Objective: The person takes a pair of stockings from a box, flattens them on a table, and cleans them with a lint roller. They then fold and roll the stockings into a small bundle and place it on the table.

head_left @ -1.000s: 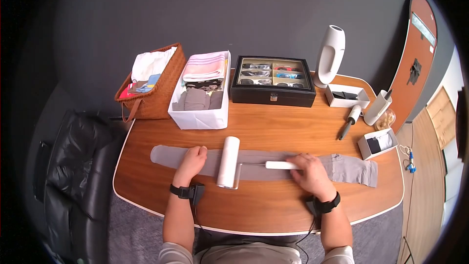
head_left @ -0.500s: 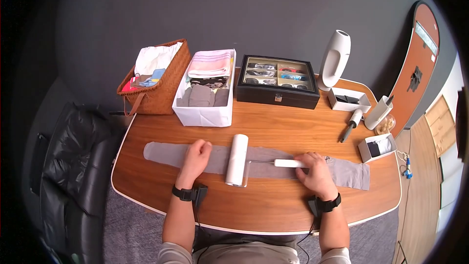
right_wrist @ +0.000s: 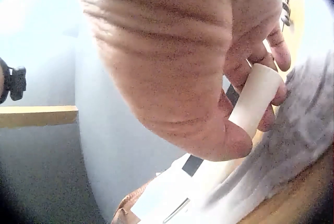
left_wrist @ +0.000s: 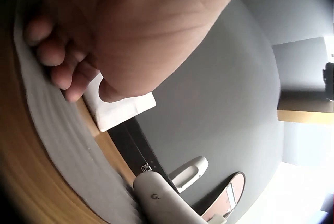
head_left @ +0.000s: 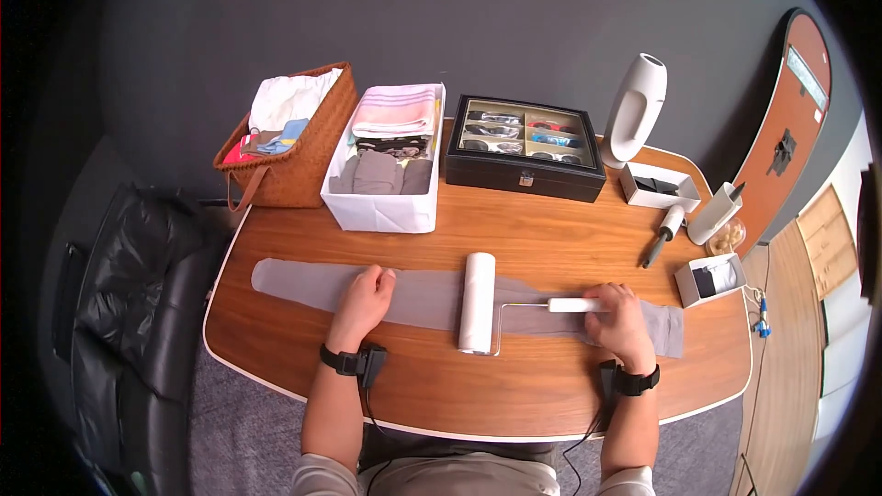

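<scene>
A long grey garment, like folded tights, lies flat across the wooden table. On it rests the white cylinder of a large lint roller, its wire frame leading right to a white handle. My right hand grips that handle; in the right wrist view, thumb and fingers wrap around the white handle. My left hand is over the garment left of the roller. In the left wrist view, the left hand has loosely curled fingers close over the grey fabric.
Behind stand a woven basket, a white bin of folded clothes and a black glasses case. At right are a small lint roller, a white holder and small white boxes, one a sock box.
My right hand has drawn the lint roller to the right along the garment. The garment has slid a little left. My left hand has stayed almost in place.
</scene>
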Motion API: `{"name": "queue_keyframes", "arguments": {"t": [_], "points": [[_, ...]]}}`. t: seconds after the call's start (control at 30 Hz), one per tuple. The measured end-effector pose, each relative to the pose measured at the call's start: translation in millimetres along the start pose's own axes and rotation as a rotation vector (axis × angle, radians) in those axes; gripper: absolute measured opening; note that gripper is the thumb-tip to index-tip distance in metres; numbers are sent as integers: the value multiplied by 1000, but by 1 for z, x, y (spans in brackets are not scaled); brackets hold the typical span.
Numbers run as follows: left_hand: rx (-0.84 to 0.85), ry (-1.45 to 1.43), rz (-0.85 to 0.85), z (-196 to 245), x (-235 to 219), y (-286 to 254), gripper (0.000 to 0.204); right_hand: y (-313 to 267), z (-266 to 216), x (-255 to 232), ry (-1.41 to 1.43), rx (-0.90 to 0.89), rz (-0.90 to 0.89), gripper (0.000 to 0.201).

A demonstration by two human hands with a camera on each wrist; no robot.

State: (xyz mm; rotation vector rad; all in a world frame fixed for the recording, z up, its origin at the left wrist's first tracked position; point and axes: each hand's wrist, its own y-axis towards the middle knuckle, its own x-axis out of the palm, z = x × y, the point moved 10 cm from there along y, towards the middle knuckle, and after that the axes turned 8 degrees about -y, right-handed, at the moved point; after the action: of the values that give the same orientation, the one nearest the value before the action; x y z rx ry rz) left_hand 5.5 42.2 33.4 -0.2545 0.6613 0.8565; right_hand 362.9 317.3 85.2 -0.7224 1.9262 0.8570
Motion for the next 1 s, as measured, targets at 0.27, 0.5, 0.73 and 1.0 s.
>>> {"name": "queue_keyframes", "arguments": {"t": [0.27, 0.5, 0.73, 1.0], "points": [[-5, 201, 106, 12, -9, -4, 40, 1, -37, 17, 66, -97, -44, 26], [96, -371, -107, 19, 42, -1, 38, 1, -49, 26, 188, -128, -47, 29], [46, -277, -174, 18, 35, -6, 44, 1, -13, 12, 43, -23, -29, 27], [125, -161, -94, 20, 31, -4, 45, 1, -52, 27, 150, -98, -100, 26]]}}
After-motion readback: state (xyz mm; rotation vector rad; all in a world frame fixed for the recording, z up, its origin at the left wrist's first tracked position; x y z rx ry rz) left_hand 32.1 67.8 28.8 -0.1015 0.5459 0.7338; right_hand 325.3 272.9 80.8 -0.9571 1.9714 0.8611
